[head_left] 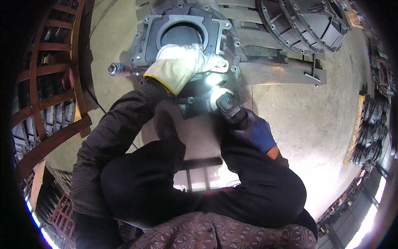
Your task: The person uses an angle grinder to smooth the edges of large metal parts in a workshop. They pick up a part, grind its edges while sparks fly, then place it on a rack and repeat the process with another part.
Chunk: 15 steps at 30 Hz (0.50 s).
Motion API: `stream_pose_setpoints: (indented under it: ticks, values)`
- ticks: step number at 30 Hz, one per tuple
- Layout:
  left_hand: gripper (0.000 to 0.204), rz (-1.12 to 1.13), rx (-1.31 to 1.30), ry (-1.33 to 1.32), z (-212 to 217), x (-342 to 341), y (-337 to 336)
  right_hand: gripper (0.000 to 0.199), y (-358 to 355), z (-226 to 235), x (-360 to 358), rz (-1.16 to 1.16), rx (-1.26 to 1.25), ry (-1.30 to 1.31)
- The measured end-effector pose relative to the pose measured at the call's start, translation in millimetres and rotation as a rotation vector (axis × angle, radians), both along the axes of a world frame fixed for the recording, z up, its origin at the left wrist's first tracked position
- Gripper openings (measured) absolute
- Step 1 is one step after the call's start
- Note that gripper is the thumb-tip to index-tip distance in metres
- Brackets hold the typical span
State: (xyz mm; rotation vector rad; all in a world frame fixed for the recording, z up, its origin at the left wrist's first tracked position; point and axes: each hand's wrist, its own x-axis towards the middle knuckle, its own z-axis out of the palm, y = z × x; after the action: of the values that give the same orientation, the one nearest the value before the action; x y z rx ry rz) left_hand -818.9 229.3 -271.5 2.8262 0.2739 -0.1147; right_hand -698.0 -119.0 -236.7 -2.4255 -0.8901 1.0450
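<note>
A grey cast-metal housing (235,43) lies in front of me, with a squared flange (151,39) around a round opening. My left hand (182,62), in a cream work glove with a yellow-edged cuff, is closed over the near side of the flange; some fingertips are hidden. In a blue glove, my right hand (255,133) is wrapped round a dark angle grinder (230,106). The grinder's disc faces the near right part of the housing, just below my left hand. A bright glare there hides whether the disc touches the metal.
A spray can (119,69) is left of the housing. Slatted boards (286,74) lie behind and to the right, with a large ribbed dark casting (304,23) on them. Brown metal racks (54,68) stand at left, and stacked dark parts (371,133) at far right.
</note>
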Motion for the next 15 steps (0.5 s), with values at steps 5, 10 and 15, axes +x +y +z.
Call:
stream_pose_setpoints:
  ticks: [5, 10, 15]
  values:
    - [0.038, -0.048, 0.015, -0.076, -11, 2, 4, 0.076, -4, 1, -2, -0.029, -0.024, 0.044]
    - [0.038, -0.068, 0.012, -0.125, -32, -3, 8, 0.077, 2, -13, 1, 0.009, -0.045, 0.019]
    - [0.039, -0.029, 0.001, -0.097, -37, -1, 8, 0.075, 2, -22, 0, 0.017, -0.089, -0.014]
